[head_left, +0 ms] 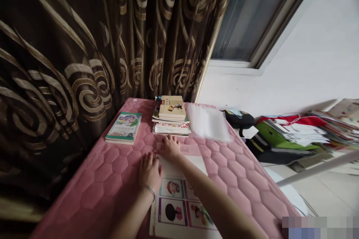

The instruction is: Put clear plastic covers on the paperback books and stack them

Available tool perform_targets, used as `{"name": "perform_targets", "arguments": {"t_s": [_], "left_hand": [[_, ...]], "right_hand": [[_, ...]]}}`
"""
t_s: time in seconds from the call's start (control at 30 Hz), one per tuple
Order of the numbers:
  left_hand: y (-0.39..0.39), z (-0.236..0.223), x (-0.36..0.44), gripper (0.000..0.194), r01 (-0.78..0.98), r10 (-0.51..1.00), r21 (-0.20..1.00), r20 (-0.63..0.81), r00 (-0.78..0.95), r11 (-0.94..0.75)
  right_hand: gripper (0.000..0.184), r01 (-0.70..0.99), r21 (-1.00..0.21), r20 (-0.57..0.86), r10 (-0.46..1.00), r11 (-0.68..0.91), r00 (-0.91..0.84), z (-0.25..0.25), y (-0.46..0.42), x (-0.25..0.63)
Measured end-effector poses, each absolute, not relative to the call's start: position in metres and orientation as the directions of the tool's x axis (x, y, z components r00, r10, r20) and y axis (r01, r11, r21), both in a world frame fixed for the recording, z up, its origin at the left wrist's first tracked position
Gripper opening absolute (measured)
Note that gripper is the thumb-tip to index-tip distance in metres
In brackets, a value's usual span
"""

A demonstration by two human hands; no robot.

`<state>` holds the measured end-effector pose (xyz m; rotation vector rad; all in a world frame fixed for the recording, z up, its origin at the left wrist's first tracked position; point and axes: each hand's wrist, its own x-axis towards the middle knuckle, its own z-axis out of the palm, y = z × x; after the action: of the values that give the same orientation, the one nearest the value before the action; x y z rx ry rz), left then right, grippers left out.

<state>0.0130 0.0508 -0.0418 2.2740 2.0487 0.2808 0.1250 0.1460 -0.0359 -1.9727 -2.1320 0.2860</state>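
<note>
Dim indoor light; the dark brown curtain with tan swirls point(92, 56) sinks into shadow, the white plastered wall point(316, 52) looks brighter. 2 bare forearms point(213, 194) look slightly soft.

Two hands are resting palm down, one left hand point(150, 173) and one right hand point(169, 149), and one bracelet point(152, 193) is circling a wrist. One sheet point(155, 227) is showing four pictures point(172, 212). Two book piles are sitting on the mattress point(112, 166): one left pile point(124, 127) by the left edge, one far pile point(172, 111) by the far edge. One sleeve stack point(209, 122) is lying at the far right corner.

Dark window point(238, 15), prob. nighttime.
</note>
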Motion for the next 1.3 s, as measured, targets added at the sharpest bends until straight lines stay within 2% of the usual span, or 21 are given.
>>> {"name": "perform_targets", "arguments": {"t_s": [0.13, 0.33, 0.4, 0.53, 0.6, 0.77, 0.83, 1.0, 1.1, 1.2, 1.3], "left_hand": [[0.048, -0.041, 0.013, 0.037, 0.981, 0.991, 0.162, 0.088, 0.098, -0.111], [0.045, -0.042, 0.009, 0.039, 0.976, 0.990, 0.177, 0.082, 0.115, -0.128], [0.044, -0.041, 0.009, 0.038, 0.974, 0.990, 0.186, 0.082, 0.117, -0.130], [0.042, -0.039, 0.010, 0.039, 0.969, 0.986, 0.208, 0.126, 0.105, -0.130], [0.042, -0.038, 0.011, 0.037, 0.970, 0.987, 0.211, 0.130, 0.095, -0.121], [0.043, -0.040, 0.011, 0.035, 0.970, 0.991, 0.215, 0.098, 0.091, -0.110], [0.044, -0.041, 0.011, 0.036, 0.970, 0.991, 0.216, 0.097, 0.092, -0.111], [0.043, -0.039, 0.010, 0.037, 0.972, 0.991, 0.205, 0.095, 0.098, -0.116], [0.043, -0.039, 0.010, 0.038, 0.974, 0.990, 0.193, 0.104, 0.101, -0.119], [0.042, -0.039, 0.011, 0.039, 0.975, 0.990, 0.186, 0.099, 0.105, -0.122], [0.042, -0.037, 0.011, 0.039, 0.973, 0.990, 0.195, 0.091, 0.107, -0.123]], "right_hand": [[0.064, 0.953, -0.302, 0.049, 0.999, -0.006, 0.021, -0.036, 0.168, 0.123], [0.062, 0.954, -0.298, 0.075, 0.996, -0.018, 0.042, -0.038, 0.166, 0.117], [0.064, 0.952, -0.305, 0.076, 0.997, 0.010, 0.014, -0.041, 0.153, 0.118], [0.077, 0.920, -0.356, 0.059, 0.986, 0.165, -0.154, -0.044, 0.133, 0.126], [0.078, 0.916, -0.367, 0.055, 0.987, 0.163, -0.154, -0.044, 0.135, 0.128], [0.050, 0.937, -0.348, 0.068, 0.998, 0.025, -0.001, -0.040, 0.167, 0.123], [0.046, 0.936, -0.352, 0.059, 0.998, -0.008, 0.031, -0.039, 0.176, 0.119], [0.048, 0.943, -0.333, 0.086, 0.995, -0.015, 0.046, -0.040, 0.164, 0.114], [0.048, 0.950, -0.312, 0.106, 0.994, 0.033, 0.000, -0.044, 0.140, 0.117], [0.057, 0.931, -0.336, 0.103, 0.988, 0.146, -0.117, -0.047, 0.124, 0.123], [0.068, 0.929, -0.342, 0.073, 0.990, 0.138, -0.121, -0.044, 0.129, 0.127]]}}
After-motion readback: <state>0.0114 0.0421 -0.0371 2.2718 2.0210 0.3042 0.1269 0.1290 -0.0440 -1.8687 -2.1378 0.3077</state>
